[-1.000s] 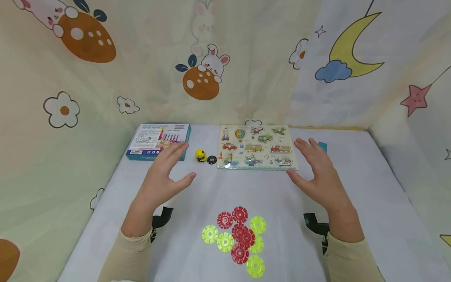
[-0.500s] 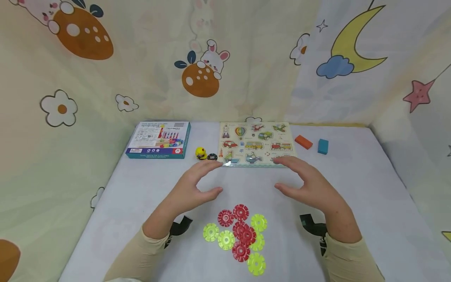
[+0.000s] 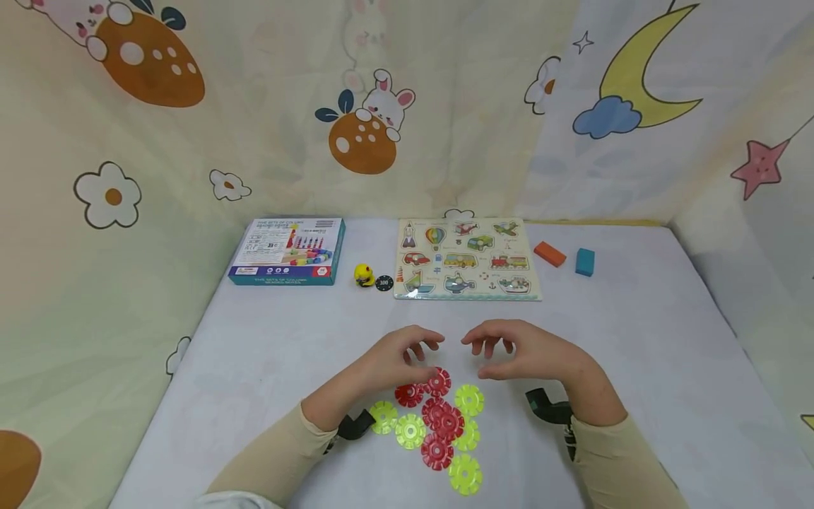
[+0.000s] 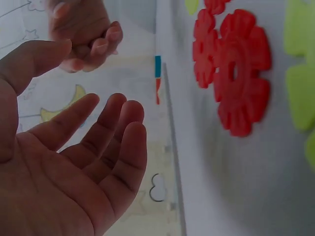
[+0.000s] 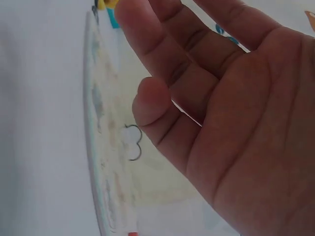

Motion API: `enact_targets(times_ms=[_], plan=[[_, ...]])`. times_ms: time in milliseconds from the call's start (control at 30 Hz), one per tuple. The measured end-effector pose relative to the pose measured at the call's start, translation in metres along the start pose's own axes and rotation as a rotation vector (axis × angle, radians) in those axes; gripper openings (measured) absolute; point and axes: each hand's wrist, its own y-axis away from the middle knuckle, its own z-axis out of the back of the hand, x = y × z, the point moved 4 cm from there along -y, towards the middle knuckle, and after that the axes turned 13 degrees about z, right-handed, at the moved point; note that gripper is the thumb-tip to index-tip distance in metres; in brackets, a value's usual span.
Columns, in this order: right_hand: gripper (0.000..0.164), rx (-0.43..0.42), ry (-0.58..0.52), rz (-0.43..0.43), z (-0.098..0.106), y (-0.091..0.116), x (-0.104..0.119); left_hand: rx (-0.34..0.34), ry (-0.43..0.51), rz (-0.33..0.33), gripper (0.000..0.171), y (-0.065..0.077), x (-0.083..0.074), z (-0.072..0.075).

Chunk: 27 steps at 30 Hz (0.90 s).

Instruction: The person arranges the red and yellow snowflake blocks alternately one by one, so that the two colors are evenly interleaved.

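Observation:
Red flower-shaped discs (image 3: pixel 437 451) and yellow-green ones (image 3: pixel 410 431) lie in a loose cluster on the white table, some overlapping. My left hand (image 3: pixel 397 359) hovers over the cluster's far left edge, partly covering the farthest red discs in the head view. Facing it across a small gap, my right hand (image 3: pixel 531 351) floats just beyond the cluster on the right. Both hands hold nothing, with fingers loosely bent. In the left wrist view, the left palm (image 4: pixel 64 182) is bare and red discs (image 4: pixel 241 71) are beside it. The right palm (image 5: pixel 251 123) is bare too.
Along the back stand a boxed set (image 3: pixel 286 251), a yellow duck (image 3: pixel 364 275), a black chip (image 3: pixel 384 283) marked 100 and a vehicle puzzle board (image 3: pixel 469 260). Right of the board lie an orange block (image 3: pixel 550 254) and a blue block (image 3: pixel 585 262). Printed fabric walls surround the table.
Both hands have come inward and nearer, from wide apart by the box and board to close together at the discs. Their fingers are more bent now. The orange block has come into view.

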Motion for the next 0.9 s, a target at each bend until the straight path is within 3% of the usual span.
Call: enact_targets(times_ms=[133,333,633,900], plan=[[0.042,0.036,-0.056,-0.015,-0.007,-0.006,-0.004,0.057,0.027,0.083,0.052,-0.007,0.011,-0.008],[0.039,0.078,-0.102,-0.047,-0.021,-0.013,-0.016,0.049,-0.075,0.163,0.047,-0.010,0.019,-0.007],[0.031,0.213,-0.098,-0.177,-0.047,-0.010,-0.036,0.030,-0.248,0.093,0.042,-0.016,0.024,-0.019],[0.037,0.225,0.129,-0.216,-0.062,-0.009,-0.028,0.014,-0.286,0.080,0.039,-0.016,0.027,-0.026]])
